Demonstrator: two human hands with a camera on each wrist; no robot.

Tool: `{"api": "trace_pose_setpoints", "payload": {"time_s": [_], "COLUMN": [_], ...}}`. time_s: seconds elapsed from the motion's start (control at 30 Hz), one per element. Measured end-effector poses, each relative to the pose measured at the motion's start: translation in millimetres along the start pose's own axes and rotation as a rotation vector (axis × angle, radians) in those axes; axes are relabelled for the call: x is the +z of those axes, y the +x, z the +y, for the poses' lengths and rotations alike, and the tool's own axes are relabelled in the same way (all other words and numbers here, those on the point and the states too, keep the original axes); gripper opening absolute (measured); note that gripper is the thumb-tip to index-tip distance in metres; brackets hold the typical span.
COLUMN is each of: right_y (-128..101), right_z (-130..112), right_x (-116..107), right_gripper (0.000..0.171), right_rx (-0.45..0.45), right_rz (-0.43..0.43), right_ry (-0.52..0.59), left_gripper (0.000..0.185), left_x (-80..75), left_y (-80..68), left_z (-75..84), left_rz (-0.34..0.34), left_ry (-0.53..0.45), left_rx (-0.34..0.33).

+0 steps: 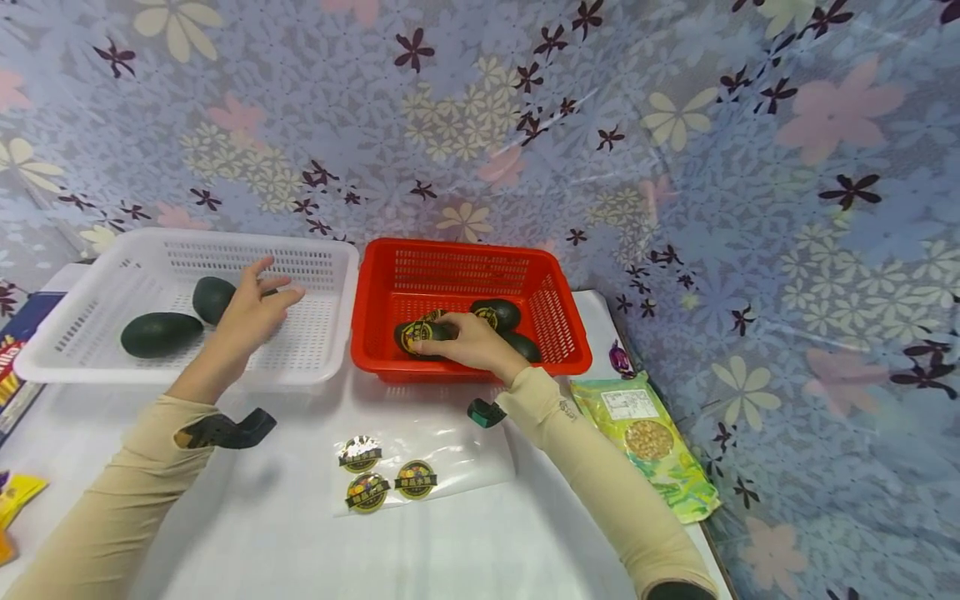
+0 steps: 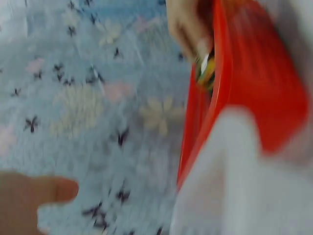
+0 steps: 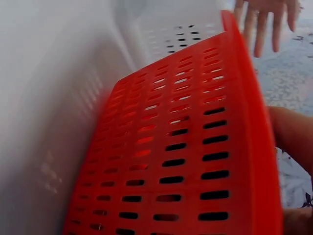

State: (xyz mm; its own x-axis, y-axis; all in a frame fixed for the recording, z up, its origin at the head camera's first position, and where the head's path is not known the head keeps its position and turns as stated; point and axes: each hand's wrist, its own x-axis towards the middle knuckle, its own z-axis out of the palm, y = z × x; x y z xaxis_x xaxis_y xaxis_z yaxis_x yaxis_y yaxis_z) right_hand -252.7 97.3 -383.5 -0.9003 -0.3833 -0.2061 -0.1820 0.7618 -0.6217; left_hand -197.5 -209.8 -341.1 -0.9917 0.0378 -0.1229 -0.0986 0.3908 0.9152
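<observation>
Inside the red basket (image 1: 457,367), my right hand (image 1: 472,340) grips a dark green avocado (image 1: 401,335) with a round black-and-gold sticker (image 1: 418,336) on it. Beside that hand lie another stickered avocado (image 1: 504,313) and one partly covered by it (image 1: 522,344). My left hand (image 1: 251,312) hovers over the white basket (image 1: 330,367), fingers spread and holding nothing. Two plain avocados (image 1: 161,335) show in that basket, one partly behind the hand. In the left wrist view, the right hand (image 2: 188,24) reaches over the red rim; the right wrist view mostly shows the basket's slotted wall (image 3: 186,147).
A clear sheet (image 1: 472,462) with several round stickers (image 1: 416,479) lies in front of the red basket. To the right are a green-yellow packet (image 1: 648,442) and a small purple wrapper (image 1: 620,358). Yellow wrappers (image 1: 18,500) and a dark blue package (image 1: 30,325) lie at left.
</observation>
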Motion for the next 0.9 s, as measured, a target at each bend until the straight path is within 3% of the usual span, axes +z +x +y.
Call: {"api": "trace_pose_setpoints", "payload": {"time_s": [0.2,0.33,0.63,0.9], "right_y": [5.9,10.8,14.1,10.6], "right_z": [-5.3,-7.1,-6.6,-7.8], "right_x": [3.8,5.2,3.0,1.1], "right_gripper": [0.073,0.072,0.055,0.052], "right_rx": [-0.033,-0.044,-0.051,-0.073], "right_rz": [-0.052,-0.094,-0.134,-0.121], "right_ry": [-0.134,-0.16,-0.116,-0.129], "left_gripper": [0.086,0.086,0.078,0.077], "left_x": [-36.4,-50.3,-59.8,-63.5], "left_y": [18.9,29.3,57.1,68.3], "left_z": [-2.5,-7.4,-16.5,-23.6], "left_rz": [-0.251,-0.284,-0.3,-0.348], "left_ry": [0.413,0.561,0.715,0.664], "left_rx": [-0.059,-0.069,-0.123,-0.22]}}
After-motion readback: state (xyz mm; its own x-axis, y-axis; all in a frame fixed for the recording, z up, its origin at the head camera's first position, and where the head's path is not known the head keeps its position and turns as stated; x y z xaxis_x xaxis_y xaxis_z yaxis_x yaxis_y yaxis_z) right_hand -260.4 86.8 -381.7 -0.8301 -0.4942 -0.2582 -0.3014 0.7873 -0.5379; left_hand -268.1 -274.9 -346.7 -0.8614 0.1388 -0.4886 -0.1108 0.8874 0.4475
